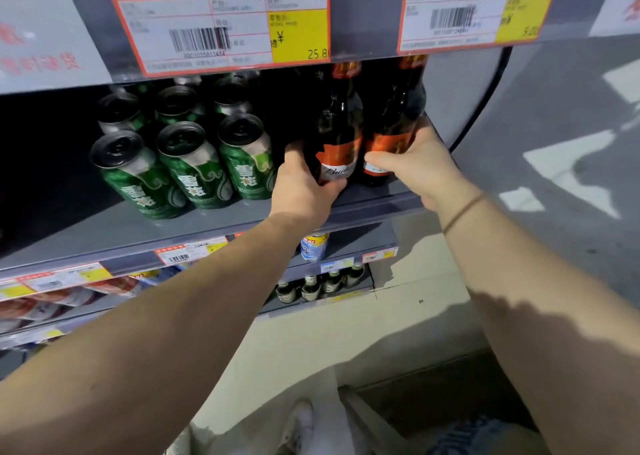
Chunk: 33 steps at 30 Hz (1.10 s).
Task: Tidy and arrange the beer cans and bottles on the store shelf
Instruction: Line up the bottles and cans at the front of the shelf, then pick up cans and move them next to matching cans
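left hand (304,184): wrapped round the lower body of the left bottle (337,135), thumb on the label front, fingers behind
right hand (420,163): gripping the right bottle (393,132) at label height, thumb across its front
bottles: two brown ones with red labels, upright, just beside each other at the right end of the shelf (138,232), necks reaching up behind the price tags (221,21)
cans (194,167): green, upright, in rows left of the bottles, near the left hand but apart from it
lower shelves: a blue and white can (313,246) below; further down a row of small green bottles (320,284); red packs (52,298) at left
wrist: thin band (462,212) on the right arm
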Motion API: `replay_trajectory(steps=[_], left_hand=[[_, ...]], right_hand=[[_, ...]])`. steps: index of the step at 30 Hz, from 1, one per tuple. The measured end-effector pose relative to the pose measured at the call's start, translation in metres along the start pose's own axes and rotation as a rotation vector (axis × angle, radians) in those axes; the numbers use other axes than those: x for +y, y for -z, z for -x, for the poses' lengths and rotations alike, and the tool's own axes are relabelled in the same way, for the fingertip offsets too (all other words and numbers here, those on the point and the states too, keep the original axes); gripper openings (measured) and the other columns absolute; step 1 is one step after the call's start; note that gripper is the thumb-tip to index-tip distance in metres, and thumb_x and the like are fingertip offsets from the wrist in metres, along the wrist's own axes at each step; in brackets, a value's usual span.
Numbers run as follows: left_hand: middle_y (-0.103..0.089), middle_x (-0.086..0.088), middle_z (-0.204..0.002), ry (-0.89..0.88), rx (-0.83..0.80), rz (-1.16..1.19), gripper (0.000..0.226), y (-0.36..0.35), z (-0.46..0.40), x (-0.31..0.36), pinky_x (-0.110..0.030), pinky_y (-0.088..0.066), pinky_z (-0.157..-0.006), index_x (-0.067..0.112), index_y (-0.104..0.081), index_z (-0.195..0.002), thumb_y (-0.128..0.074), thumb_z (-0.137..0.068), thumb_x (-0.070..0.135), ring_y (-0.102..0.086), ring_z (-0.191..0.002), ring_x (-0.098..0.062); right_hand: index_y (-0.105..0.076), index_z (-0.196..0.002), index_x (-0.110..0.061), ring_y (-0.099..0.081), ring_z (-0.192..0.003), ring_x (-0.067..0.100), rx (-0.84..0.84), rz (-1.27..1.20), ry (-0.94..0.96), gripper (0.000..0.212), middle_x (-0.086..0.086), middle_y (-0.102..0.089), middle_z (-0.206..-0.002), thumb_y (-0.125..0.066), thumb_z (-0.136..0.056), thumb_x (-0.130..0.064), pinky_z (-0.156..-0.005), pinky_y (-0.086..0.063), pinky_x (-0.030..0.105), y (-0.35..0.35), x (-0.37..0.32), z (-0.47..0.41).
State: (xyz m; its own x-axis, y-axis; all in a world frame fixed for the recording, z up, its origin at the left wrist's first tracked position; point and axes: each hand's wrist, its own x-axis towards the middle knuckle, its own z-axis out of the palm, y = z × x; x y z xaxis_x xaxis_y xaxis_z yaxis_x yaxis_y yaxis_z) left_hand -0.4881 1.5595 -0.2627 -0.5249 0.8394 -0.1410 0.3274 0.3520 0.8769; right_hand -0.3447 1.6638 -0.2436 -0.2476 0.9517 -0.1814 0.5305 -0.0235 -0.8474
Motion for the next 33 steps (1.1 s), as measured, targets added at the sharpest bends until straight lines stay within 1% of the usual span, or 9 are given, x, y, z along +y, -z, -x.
replay_trajectory(steps=[4, 8, 12, 16, 21, 26, 28, 31, 33], left_hand=[[-0.055, 0.005, -0.118, 0.027, 0.025, -0.004, 0.078, -0.005, 0.0, 0.001, -0.021, -0.039, -0.087, 0.014, -0.042, -0.128, -0.088, -0.067, 0.029, -0.052, -0.104, -0.01], [-0.054, 0.011, -0.098, 0.021, 0.066, -0.004, 0.065, -0.005, -0.004, 0.002, -0.018, -0.037, -0.081, 0.014, -0.048, -0.122, -0.086, -0.071, 0.028, -0.052, -0.093, -0.008], [-0.058, 0.008, -0.11, -0.028, 0.009, -0.049, 0.058, -0.002, -0.009, -0.004, -0.018, -0.035, -0.085, 0.015, -0.051, -0.128, -0.079, -0.079, 0.03, -0.049, -0.099, -0.007], [-0.059, 0.003, -0.122, -0.015, -0.028, -0.07, 0.058, -0.001, -0.013, -0.01, -0.02, -0.034, -0.087, 0.014, -0.05, -0.13, -0.075, -0.083, 0.034, -0.05, -0.108, -0.01], [-0.052, 0.009, -0.106, -0.013, -0.041, -0.095, 0.054, -0.004, -0.013, -0.009, -0.02, -0.034, -0.084, 0.014, -0.051, -0.126, -0.076, -0.082, 0.033, -0.047, -0.098, -0.008], [-0.053, 0.008, -0.108, -0.023, -0.062, -0.097, 0.051, -0.004, -0.008, -0.004, -0.019, -0.034, -0.085, 0.012, -0.047, -0.128, -0.071, -0.087, 0.03, -0.05, -0.102, -0.01], [-0.059, 0.003, -0.119, -0.003, -0.063, -0.084, 0.056, 0.0, -0.004, -0.001, -0.019, -0.035, -0.087, 0.011, -0.047, -0.132, -0.073, -0.085, 0.03, -0.053, -0.112, -0.015], [-0.056, 0.0, -0.135, -0.04, -0.05, -0.027, 0.068, 0.015, 0.011, -0.001, -0.016, -0.037, -0.097, 0.012, -0.042, -0.14, -0.076, -0.083, 0.026, -0.05, -0.126, -0.015], [-0.052, -0.001, -0.14, -0.054, -0.046, 0.015, 0.069, 0.032, 0.025, -0.003, -0.007, -0.032, -0.093, 0.011, -0.037, -0.145, -0.073, -0.086, 0.022, -0.046, -0.131, -0.013]], right_hand=[[-0.059, -0.122, -0.027, -0.066, -0.101, 0.006, -0.113, 0.035, 0.016, 0.095, -0.012, -0.071, -0.106, -0.087, -0.035, -0.052, -0.096, -0.052, 0.034, 0.005, 0.005, -0.015], [-0.062, -0.121, -0.024, -0.067, -0.099, 0.007, -0.194, 0.047, 0.012, 0.092, -0.012, -0.072, -0.102, -0.087, -0.036, -0.048, -0.097, -0.051, 0.035, 0.011, 0.007, -0.025], [-0.06, -0.123, -0.024, -0.066, -0.1, 0.007, -0.169, 0.03, 0.03, 0.093, -0.011, -0.072, -0.104, -0.087, -0.037, -0.048, -0.097, -0.051, 0.034, 0.012, 0.011, -0.027], [-0.044, -0.129, -0.027, -0.063, -0.108, 0.008, -0.08, -0.02, 0.045, 0.096, -0.01, -0.066, -0.117, -0.09, -0.046, -0.038, -0.096, -0.05, 0.035, 0.007, 0.032, -0.013], [-0.048, -0.126, -0.024, -0.063, -0.107, 0.011, -0.036, 0.015, 0.08, 0.077, -0.007, -0.066, -0.119, -0.087, -0.06, -0.031, -0.098, -0.051, 0.04, 0.001, 0.047, -0.011], [-0.046, -0.13, -0.022, -0.061, -0.111, 0.013, -0.034, 0.076, 0.092, 0.071, -0.004, -0.064, -0.125, -0.084, -0.07, -0.026, -0.1, -0.048, 0.038, -0.001, 0.047, -0.01], [-0.045, -0.129, -0.024, -0.061, -0.112, 0.015, 0.005, 0.093, 0.059, 0.076, -0.004, -0.064, -0.124, -0.085, -0.065, -0.03, -0.099, -0.049, 0.041, -0.007, 0.045, -0.006], [-0.041, -0.135, -0.02, -0.057, -0.117, 0.016, 0.238, -0.014, -0.024, 0.082, 0.0, -0.059, -0.13, -0.083, -0.065, -0.032, -0.101, -0.047, 0.038, -0.023, 0.034, 0.018], [-0.047, -0.129, -0.015, -0.058, -0.113, 0.014, 0.37, -0.106, 0.0, 0.065, 0.003, -0.059, -0.124, -0.079, -0.073, -0.024, -0.098, -0.047, 0.029, -0.041, 0.018, 0.049]])
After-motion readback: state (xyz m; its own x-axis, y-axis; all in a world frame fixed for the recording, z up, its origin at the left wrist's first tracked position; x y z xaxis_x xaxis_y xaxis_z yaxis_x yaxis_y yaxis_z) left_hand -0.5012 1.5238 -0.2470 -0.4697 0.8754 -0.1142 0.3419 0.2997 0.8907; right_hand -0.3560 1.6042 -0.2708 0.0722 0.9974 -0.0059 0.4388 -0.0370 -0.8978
